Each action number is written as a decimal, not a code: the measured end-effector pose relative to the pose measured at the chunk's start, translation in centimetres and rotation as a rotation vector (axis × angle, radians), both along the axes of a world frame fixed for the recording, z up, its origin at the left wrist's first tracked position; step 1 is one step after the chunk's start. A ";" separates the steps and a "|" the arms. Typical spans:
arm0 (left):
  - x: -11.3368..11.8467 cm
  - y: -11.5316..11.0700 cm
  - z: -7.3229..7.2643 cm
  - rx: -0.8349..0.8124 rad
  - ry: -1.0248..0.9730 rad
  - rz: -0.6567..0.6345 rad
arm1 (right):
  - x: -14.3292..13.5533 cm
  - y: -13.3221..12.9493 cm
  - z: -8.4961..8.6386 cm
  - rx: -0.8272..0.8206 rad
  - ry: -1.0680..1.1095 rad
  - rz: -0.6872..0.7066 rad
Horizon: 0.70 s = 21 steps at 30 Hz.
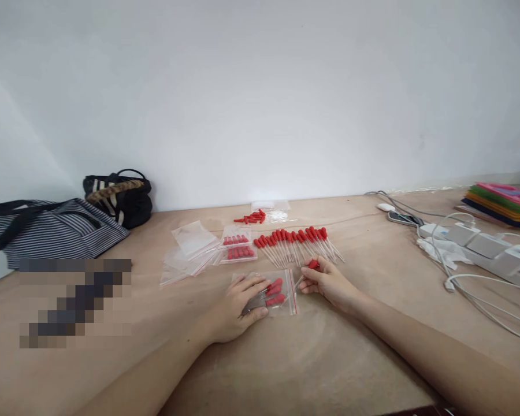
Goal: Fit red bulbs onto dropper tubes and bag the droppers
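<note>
My left hand (238,309) lies over the left part of a clear zip bag (286,306), its fingers stretched out and pressing the bag to the table. Inside the bag lie a few droppers with red rubber bulbs (275,299); their stems are partly under my fingers. Close to the bag's red-striped mouth, my right hand (325,282) pinches a dropper (314,264) by its red bulb, the thin clear stem pointing down left toward the bag. Just beyond both hands, a row of glass droppers (292,240) is fanned out with bulbs away from me.
Filled bags of droppers (238,252) and flat zip bags (193,248) lie left of the row. Loose red bulbs (253,217) are near the wall. A striped bag (65,228) and black bag (132,199) stand left; chargers with cables (489,245) and coloured sheets (502,202) right.
</note>
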State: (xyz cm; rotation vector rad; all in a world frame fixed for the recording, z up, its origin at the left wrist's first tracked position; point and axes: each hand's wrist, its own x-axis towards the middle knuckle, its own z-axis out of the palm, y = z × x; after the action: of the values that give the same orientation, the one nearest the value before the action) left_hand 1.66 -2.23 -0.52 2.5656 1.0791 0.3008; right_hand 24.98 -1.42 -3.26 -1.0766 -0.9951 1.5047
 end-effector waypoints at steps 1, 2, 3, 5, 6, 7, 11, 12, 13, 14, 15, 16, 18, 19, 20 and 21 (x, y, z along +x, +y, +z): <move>0.0 0.0 0.0 0.000 0.001 -0.001 | -0.1 -0.1 0.0 -0.002 0.004 0.010; 0.0 0.0 0.1 0.001 0.003 -0.002 | -0.2 -0.3 0.1 -0.006 0.011 0.017; 0.0 0.0 0.1 0.004 0.002 -0.001 | -0.3 -0.4 0.1 -0.013 0.020 0.017; 0.0 0.0 0.1 0.006 0.001 0.003 | -0.5 -0.7 0.2 -0.032 0.044 -0.002; 0.0 0.0 0.1 0.006 0.002 0.006 | -0.6 -0.9 0.2 -0.035 0.055 -0.016; 0.0 0.0 0.0 0.009 0.001 0.008 | -0.7 -1.0 0.2 -0.032 0.062 -0.026; 0.1 0.1 -0.1 0.023 0.002 0.005 | -1.1 -1.2 -0.2 0.048 -0.010 0.035; 0.1 0.1 -0.1 0.022 0.006 0.006 | -1.1 -1.2 -0.4 0.078 -0.060 0.063; 0.1 0.1 -0.1 0.020 0.010 0.007 | -1.1 -1.2 -0.5 0.112 -0.114 0.088; 0.1 0.1 -0.1 0.018 0.012 0.008 | -1.0 -1.1 -0.6 0.145 -0.166 0.109; 0.1 0.1 -0.1 0.018 0.009 0.008 | -0.8 -1.0 -0.6 0.164 -0.208 0.128; 0.1 0.1 -0.1 0.020 0.003 0.005 | -0.6 -0.9 -0.6 0.167 -0.235 0.150; 0.1 0.1 -0.1 0.028 -0.010 0.000 | -0.1 -0.7 -0.2 0.131 -0.229 0.214; 0.1 0.1 0.0 0.031 -0.013 -0.001 | 0.2 -0.6 0.1 0.099 -0.199 0.248; 0.1 0.0 0.0 0.032 -0.013 -0.001 | 0.4 -0.6 0.3 0.070 -0.158 0.273; 0.1 0.0 0.0 0.032 -0.011 0.000 | 0.7 -0.5 0.5 0.047 -0.109 0.288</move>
State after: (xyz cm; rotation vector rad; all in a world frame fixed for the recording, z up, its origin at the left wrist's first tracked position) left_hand 1.74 -2.22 -0.48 2.5886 1.0794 0.3346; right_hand 25.67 -1.92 -2.75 -1.0224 -1.2997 1.6556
